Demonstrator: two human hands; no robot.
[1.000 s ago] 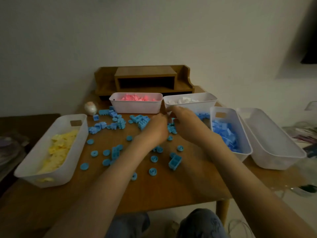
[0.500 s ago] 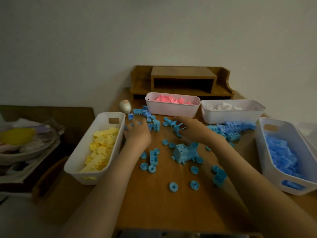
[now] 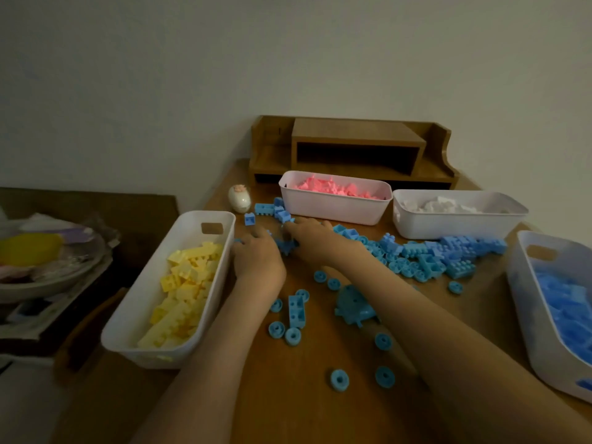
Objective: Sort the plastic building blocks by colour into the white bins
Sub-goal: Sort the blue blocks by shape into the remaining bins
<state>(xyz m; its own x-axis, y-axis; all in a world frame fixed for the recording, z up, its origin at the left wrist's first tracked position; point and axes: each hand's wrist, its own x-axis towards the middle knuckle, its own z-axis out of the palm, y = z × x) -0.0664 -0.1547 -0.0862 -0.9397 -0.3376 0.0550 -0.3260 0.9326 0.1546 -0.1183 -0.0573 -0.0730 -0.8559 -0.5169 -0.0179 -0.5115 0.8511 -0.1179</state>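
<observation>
Loose blue blocks (image 3: 448, 251) and blue wheels (image 3: 339, 379) lie scattered over the wooden table (image 3: 288, 418). Four white bins stand around them: the yellow bin (image 3: 134, 302) at left, the pink bin (image 3: 333, 209) and the white-block bin (image 3: 448, 224) at the back, the blue bin (image 3: 525, 302) at right. My left hand (image 3: 256, 254) sits beside the yellow bin, fingers curled down over small blue pieces. My right hand (image 3: 312, 238) is just right of it, in front of the pink bin, fingers curled onto a blue cluster (image 3: 286, 246) between the two hands.
A large blue piece (image 3: 354, 307) and a blue brick (image 3: 296, 310) lie under my right forearm's near side. An egg-shaped ornament (image 3: 239, 198) stands behind the yellow bin. A wooden shelf (image 3: 355, 145) lines the wall. A cluttered side table (image 3: 38, 270) is at left.
Both hands have shifted left across the table, from the blocks near the white-block bin to those in front of the pink bin. My view has swung left and closer.
</observation>
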